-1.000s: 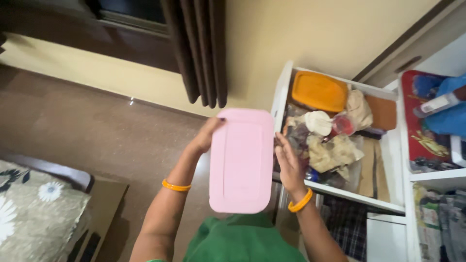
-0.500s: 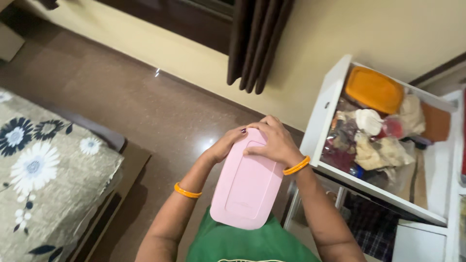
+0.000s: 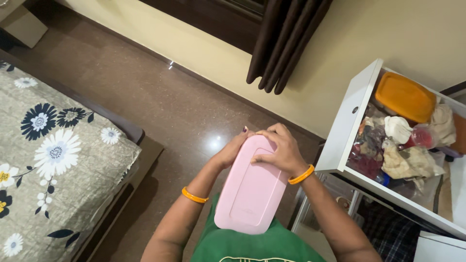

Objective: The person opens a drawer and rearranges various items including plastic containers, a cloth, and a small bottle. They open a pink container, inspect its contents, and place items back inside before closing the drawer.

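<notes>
The pink lidded box (image 3: 252, 187) is out of the open white drawer (image 3: 347, 131), held against the chest, right hand (image 3: 279, 153) pressing its top end, left hand (image 3: 228, 153) gripping its side, not yet set down

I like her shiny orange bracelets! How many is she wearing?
2. One orange bangle is on the left wrist, one orange bangle on the right wrist, beside the pink lid both hands hold.

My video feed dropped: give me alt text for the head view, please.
Both hands grip the far end of a pink rectangular lid held against a green shirt: left hand at its edge, right hand on top. An open white drawer of clutter stands right, a floral bed left.
</notes>
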